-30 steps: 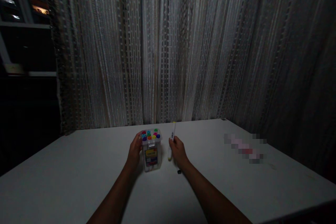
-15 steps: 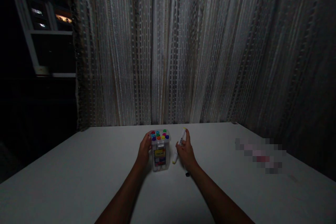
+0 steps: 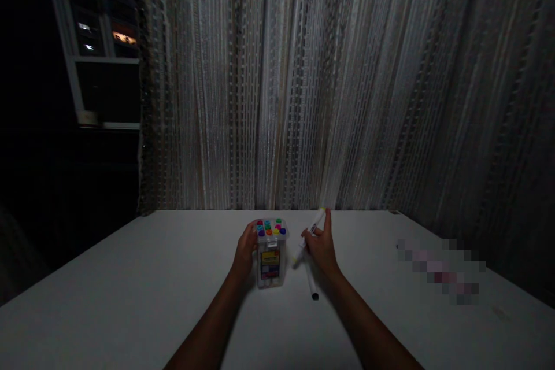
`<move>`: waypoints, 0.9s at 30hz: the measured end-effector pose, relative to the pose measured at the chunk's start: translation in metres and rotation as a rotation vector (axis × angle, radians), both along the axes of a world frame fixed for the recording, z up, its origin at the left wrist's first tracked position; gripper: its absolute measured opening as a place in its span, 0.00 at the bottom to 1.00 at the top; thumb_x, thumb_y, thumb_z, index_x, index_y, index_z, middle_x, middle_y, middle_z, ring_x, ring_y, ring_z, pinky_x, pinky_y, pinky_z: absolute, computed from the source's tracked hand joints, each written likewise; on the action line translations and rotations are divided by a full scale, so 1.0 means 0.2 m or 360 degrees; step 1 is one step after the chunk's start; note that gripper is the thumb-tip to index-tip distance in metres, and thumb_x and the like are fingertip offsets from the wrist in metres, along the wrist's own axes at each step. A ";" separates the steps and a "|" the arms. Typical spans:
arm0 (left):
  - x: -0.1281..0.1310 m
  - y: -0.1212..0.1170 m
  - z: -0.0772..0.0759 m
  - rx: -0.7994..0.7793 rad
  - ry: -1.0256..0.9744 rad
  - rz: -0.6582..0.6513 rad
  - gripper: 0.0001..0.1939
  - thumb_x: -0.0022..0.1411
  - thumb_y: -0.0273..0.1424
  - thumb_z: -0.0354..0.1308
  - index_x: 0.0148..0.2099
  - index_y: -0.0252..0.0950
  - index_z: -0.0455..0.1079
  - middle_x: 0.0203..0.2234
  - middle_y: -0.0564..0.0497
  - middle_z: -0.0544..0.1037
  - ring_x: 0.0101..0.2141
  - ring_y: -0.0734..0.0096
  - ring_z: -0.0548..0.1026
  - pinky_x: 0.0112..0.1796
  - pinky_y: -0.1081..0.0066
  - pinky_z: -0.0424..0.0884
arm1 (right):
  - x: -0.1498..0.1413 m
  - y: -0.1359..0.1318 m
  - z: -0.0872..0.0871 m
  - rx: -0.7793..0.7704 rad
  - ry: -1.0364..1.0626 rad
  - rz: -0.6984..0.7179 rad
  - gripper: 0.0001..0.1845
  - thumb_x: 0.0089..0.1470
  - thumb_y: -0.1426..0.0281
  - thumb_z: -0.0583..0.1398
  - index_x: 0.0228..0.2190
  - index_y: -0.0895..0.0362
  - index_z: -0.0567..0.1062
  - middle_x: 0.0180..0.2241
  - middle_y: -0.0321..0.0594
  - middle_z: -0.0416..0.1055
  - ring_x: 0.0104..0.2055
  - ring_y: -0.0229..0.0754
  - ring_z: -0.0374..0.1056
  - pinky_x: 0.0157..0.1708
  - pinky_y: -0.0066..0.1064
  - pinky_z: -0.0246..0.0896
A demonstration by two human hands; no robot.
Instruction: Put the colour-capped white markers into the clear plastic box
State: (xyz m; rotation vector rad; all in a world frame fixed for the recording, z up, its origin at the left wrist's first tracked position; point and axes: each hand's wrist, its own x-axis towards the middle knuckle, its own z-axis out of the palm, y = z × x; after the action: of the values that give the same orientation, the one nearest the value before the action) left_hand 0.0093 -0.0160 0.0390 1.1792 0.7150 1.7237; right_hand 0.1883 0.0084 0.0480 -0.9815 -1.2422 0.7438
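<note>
A clear plastic box [image 3: 271, 266] stands upright on the white table, with several markers in it whose coloured caps [image 3: 271, 228] show at the top. My left hand [image 3: 247, 245] is wrapped around the box's left side, its fingertips partly hidden behind it. Right of the box, my right hand [image 3: 321, 245] grips a white marker [image 3: 317, 221] with yellow ends, held aslant just above the table. Below that hand a second white marker [image 3: 312, 283] with a black cap lies on the table, its upper end hidden by the hand.
The white table [image 3: 143, 283] reaches back to a grey patterned curtain [image 3: 277, 81]. Something blurred out, pinkish and red, lies at the right [image 3: 437, 272]. A dark window [image 3: 104, 58] is at the left.
My right hand has moved a little right, away from the box, with the yellow-ended marker tilted further over. More of the black-capped marker shows. The whole view has shifted slightly.
</note>
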 end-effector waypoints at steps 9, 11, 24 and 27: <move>0.00 -0.01 0.02 0.0090 0.0007 -0.0042 0.26 0.50 0.50 0.57 0.43 0.34 0.68 0.34 0.46 0.77 0.36 0.61 0.75 0.35 0.67 0.69 | -0.11 -0.03 0.54 0.0553 -0.0301 0.0213 0.50 0.44 0.67 0.58 0.60 0.53 0.34 0.27 0.32 0.67 0.17 0.33 0.62 0.16 0.24 0.60; 0.00 -0.01 0.03 0.0106 0.0017 -0.0042 0.26 0.51 0.50 0.56 0.43 0.34 0.68 0.34 0.46 0.77 0.36 0.62 0.75 0.36 0.67 0.69 | -0.18 -0.02 0.55 0.0618 -0.0447 0.0246 0.43 0.46 0.69 0.56 0.59 0.52 0.40 0.28 0.32 0.68 0.17 0.32 0.62 0.17 0.24 0.59; -0.01 0.00 0.03 0.0191 0.0094 -0.0039 0.26 0.53 0.51 0.54 0.43 0.34 0.67 0.35 0.47 0.75 0.35 0.66 0.73 0.35 0.70 0.67 | -0.27 0.02 0.33 0.0609 -0.1377 0.0161 0.04 0.44 0.75 0.54 0.25 0.58 0.69 0.24 0.38 0.67 0.27 0.38 0.62 0.29 0.28 0.55; -0.02 0.01 0.02 0.0175 0.0098 -0.0025 0.26 0.52 0.52 0.54 0.43 0.34 0.67 0.34 0.47 0.75 0.35 0.66 0.73 0.35 0.70 0.67 | -0.27 0.03 0.32 0.0560 -0.1378 0.0156 0.06 0.44 0.74 0.54 0.21 0.58 0.70 0.23 0.38 0.68 0.28 0.39 0.63 0.31 0.29 0.55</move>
State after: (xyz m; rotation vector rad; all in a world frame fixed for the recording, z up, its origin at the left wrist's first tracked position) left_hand 0.0062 -0.0150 0.0436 1.3152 0.6530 1.7385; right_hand 0.1347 0.0136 0.1123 -0.9745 -2.0951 0.1243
